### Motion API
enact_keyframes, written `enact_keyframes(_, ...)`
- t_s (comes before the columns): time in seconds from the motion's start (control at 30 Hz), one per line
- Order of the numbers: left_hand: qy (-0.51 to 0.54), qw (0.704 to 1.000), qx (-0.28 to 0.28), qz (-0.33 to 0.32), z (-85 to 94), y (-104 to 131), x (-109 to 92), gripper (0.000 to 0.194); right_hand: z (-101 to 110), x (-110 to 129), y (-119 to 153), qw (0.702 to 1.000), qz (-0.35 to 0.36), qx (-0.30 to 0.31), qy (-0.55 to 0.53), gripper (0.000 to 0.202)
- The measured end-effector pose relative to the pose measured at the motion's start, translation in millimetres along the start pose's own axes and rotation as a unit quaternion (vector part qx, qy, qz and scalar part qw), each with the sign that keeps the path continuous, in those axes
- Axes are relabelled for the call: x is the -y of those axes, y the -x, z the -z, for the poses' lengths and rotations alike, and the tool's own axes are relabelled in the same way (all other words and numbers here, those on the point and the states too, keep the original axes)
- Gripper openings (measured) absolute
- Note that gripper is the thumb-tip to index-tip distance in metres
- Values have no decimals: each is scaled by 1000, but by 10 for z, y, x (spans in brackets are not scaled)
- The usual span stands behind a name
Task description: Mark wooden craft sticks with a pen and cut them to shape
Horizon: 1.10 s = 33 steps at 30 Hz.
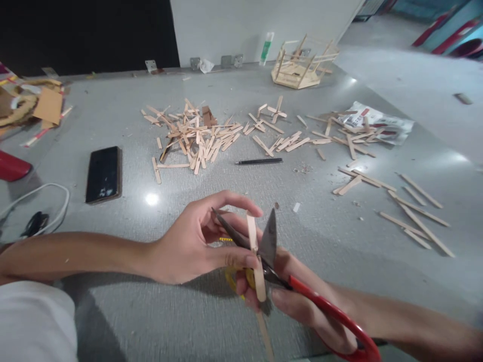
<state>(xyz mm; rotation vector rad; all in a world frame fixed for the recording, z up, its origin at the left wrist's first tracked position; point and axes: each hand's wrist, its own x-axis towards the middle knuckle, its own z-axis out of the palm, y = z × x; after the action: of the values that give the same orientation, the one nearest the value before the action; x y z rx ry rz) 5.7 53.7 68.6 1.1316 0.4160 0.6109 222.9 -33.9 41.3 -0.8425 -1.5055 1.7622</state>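
My left hand [206, 241] pinches a flat wooden craft stick [251, 231] between thumb and fingers, the stick standing nearly upright in the picture. My right hand [302, 296] grips a pair of scissors with red handles [332, 309]. Their dark blades [268, 239] are spread apart, with the stick crossing between them near its middle, where the wood looks nicked. Below the hands, another thin stick [265, 334] shows in part. Something yellow [231, 281], perhaps a measuring tape, is mostly hidden behind my fingers.
A heap of cut wooden pieces [199, 136] lies mid-table, with a black pen [259, 161] in front. Longer sticks [418, 216] are scattered right, near a plastic packet [381, 120]. A stick frame [298, 75] and glue stick [266, 49] stand behind. A phone [103, 175] lies left.
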Motion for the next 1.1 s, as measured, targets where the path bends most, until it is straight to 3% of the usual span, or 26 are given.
enact_keyframes(0.1,15,1000,3,-4,-5,2,13,44,1,-19,17,999,16,44,-16,40)
enact_keyframes(0.4,8,1000,-6,0,-4,17,24,46,24,-40,31,998,22,56,-23,33)
enact_keyframes(0.6,-15,1000,-25,6,-3,23,22,43,16,1,7,996,-59,59,5,51)
enact_keyframes(0.9,-3,1000,-12,10,3,14,10,41,67,-5,31,998,-25,53,27,45)
enact_keyframes(1.1,8,1000,-3,-4,29,-23,-29,27,98,-20,-13,995,58,79,7,52)
